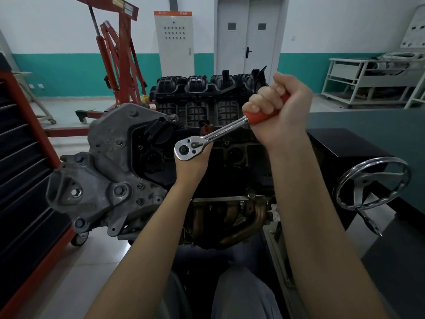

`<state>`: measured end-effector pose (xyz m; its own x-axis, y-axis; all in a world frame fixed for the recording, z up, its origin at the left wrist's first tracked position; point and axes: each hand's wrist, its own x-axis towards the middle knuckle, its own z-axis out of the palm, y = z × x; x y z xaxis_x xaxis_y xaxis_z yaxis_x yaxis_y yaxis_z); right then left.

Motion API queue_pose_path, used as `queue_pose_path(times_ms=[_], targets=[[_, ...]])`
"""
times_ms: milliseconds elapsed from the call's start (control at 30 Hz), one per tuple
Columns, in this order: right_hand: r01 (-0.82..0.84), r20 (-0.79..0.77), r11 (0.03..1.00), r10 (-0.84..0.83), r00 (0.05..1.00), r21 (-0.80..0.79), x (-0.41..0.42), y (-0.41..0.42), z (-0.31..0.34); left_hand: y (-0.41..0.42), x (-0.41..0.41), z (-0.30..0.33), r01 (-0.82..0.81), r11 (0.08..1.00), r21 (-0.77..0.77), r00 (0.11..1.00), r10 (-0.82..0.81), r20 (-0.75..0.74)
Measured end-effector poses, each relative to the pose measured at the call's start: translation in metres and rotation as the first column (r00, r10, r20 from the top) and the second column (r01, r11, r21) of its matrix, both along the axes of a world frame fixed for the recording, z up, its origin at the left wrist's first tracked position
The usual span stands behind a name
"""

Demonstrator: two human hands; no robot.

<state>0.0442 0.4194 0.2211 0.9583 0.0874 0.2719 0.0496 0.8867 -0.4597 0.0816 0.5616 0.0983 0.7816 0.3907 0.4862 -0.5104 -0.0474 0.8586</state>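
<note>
Chrome ratchet (207,137) with a red grip sits just above the top of the engine (236,157), its handle rising toward the engine's far side. Right hand (280,111) is fisted tight round the end of the grip, probably for maximum leverage on the swing. Left hand (190,168) is right under the ratchet head, likely keeping the drive square on a fastener. Its fingers are hidden behind the head, so I can't tell how they're gripping.

— From where is the scene viewed?
— From head height, forward and down; the ratchet (227,128) is seen close at centre.
— And around it?
— The engine (202,107) is met at twelve o'clock, a handwheel (363,181) at three, doors (248,35) far off at twelve.
</note>
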Motion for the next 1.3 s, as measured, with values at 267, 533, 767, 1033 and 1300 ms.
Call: queue_pose_path(times_ms=[267,533,767,1033,1300], targets=[[0.217,-0.04,0.926,-0.216,0.976,0.31,-0.069,0.018,-0.084,0.0,-0.004,0.003,-0.053,0.997,0.056,0.996,0.049,0.071],[0.11,0.04,0.99,-0.114,0.993,0.092,-0.022,-0.001,-0.03,0.002,-0.002,0.001,-0.073,0.995,0.074,0.994,0.078,-0.071],[0.033,-0.01,0.999,-0.033,0.999,0.017,-0.006,0.0,-0.007,0.0,-0.005,0.002,-0.029,0.995,0.091,1.0,0.029,0.003],[0.232,-0.036,0.916,-0.233,0.972,0.327,-0.073,0.021,-0.088,-0.003,-0.007,0.007,-0.021,0.999,0.035,0.995,0.018,0.093],[0.074,0.01,0.995,-0.075,0.997,0.063,-0.012,-0.006,-0.022,0.001,-0.004,0.004,-0.003,0.994,0.109,0.999,0.007,-0.039]])
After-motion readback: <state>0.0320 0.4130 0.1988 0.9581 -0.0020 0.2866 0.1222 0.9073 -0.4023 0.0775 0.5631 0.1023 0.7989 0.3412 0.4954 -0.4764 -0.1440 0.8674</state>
